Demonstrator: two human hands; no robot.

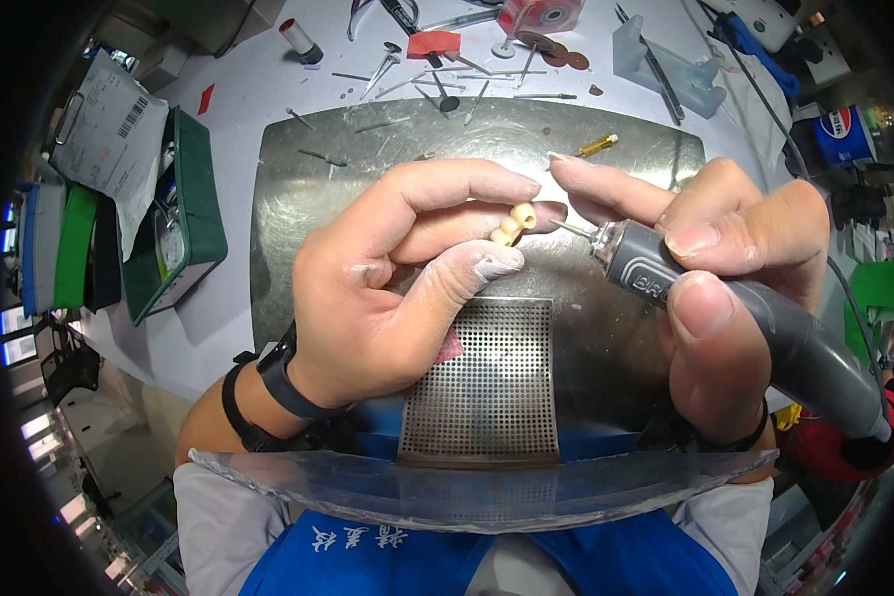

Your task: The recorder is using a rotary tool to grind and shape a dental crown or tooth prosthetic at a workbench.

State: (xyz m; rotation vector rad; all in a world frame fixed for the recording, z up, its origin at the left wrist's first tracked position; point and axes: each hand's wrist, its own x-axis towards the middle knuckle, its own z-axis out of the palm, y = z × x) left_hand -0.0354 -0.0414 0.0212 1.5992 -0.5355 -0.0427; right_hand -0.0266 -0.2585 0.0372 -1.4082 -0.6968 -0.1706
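Between the thumb and fingers of my left hand is a small cream-coloured dental bridge, several joined tooth shapes with a hollow end turned to the right. White dust coats my left thumb and fingertips. My right hand grips a grey rotary handpiece like a pen. Its thin metal bur points left at the bridge, with a small gap between the tip and the hollow end. My right forefinger stretches out above the bur. Both hands are over a grey metal plate.
A perforated metal grille lies below my hands, behind a clear curved shield. Loose burs, brown discs and a gold-coloured bit lie at the back. A green tray with papers stands left; the handpiece's cord runs right.
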